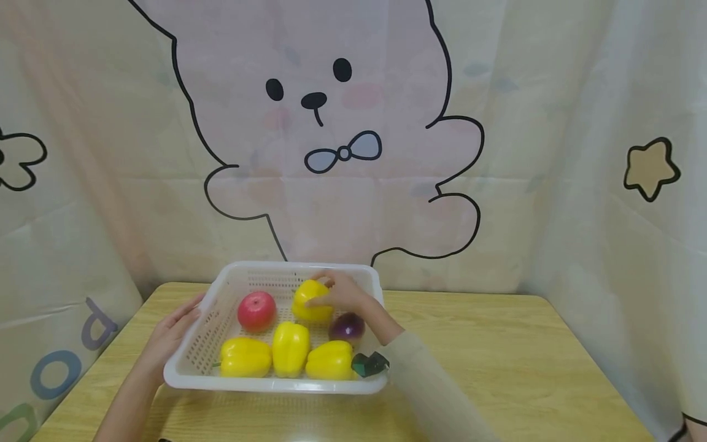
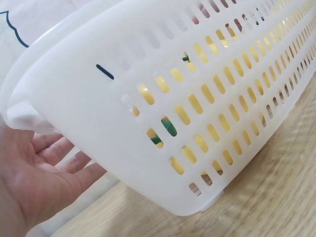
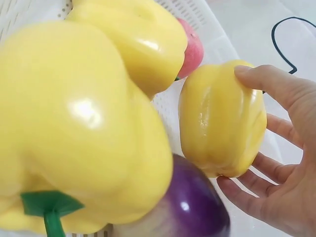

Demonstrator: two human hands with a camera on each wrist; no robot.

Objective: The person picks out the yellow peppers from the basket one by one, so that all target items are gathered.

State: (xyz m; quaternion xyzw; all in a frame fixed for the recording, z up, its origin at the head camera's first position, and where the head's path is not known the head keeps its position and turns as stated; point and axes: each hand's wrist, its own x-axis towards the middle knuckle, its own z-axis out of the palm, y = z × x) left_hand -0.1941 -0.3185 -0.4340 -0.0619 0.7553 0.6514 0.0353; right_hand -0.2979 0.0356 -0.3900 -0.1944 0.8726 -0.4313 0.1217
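Note:
In the head view my right hand (image 1: 343, 293) grips a yellow bell pepper (image 1: 311, 302) near the back of a white plastic basket (image 1: 201, 344). The right wrist view shows the thumb of that hand (image 3: 291, 148) on the near side of the pepper (image 3: 217, 118) and the fingers on its other side. My left hand (image 1: 173, 334) touches the basket's left side from outside. Its fingers are extended below the rim in the left wrist view, beside the basket wall (image 2: 74, 98); its thumb is hidden there.
The basket also holds several yellow bell peppers (image 1: 291, 348), a pinkish-red round fruit (image 1: 256, 311) and a glossy purple eggplant (image 1: 347, 328). A dark green piece (image 1: 370, 364) shows at the front right corner. Beneath is a wooden table (image 1: 497, 362); a printed curtain (image 1: 525, 202) hangs behind.

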